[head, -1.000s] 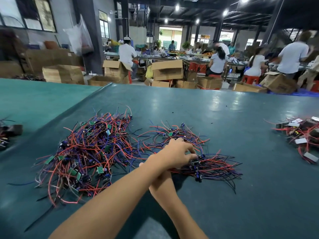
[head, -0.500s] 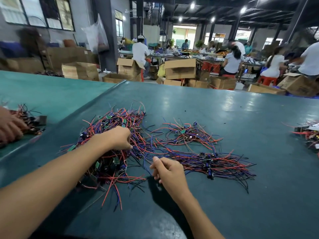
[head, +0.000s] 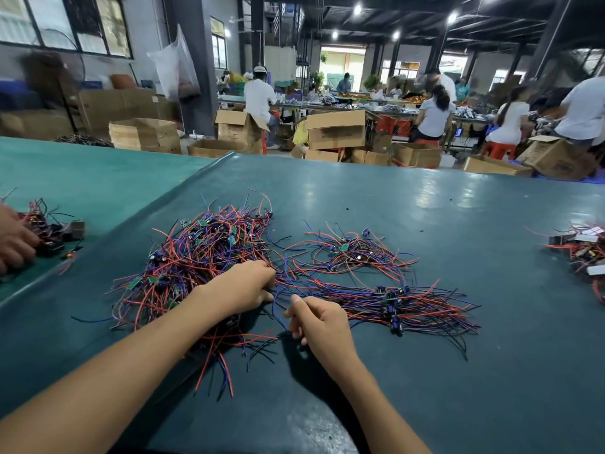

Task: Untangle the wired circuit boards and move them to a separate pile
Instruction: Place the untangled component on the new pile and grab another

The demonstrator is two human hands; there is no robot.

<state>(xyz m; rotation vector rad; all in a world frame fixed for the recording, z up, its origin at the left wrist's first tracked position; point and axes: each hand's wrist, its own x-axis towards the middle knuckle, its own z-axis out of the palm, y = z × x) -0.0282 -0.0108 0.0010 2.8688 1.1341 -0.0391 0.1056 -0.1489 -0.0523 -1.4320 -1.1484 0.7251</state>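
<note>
My right hand [head: 322, 324] is curled over the dark teal bench mat [head: 458, 388] — can't tell if it pinches a wire. My left hand [head: 244, 288] grips strands in the tangled heap of red-and-blue wired green circuit boards [head: 199, 260], mid-bench, to tease one free. The combed-out wired bundle [head: 396, 301] on its right — likely my done pile.

Reaches in from lower left with bare left arm, left hand [head: 244, 286] palm-down at centre, fingers curled into tangle of red and blue wires [head: 203, 253]. Keeps right hand [head: 319, 321] just beside it, fingers curled, thumb on top; grip unclear.
</note>
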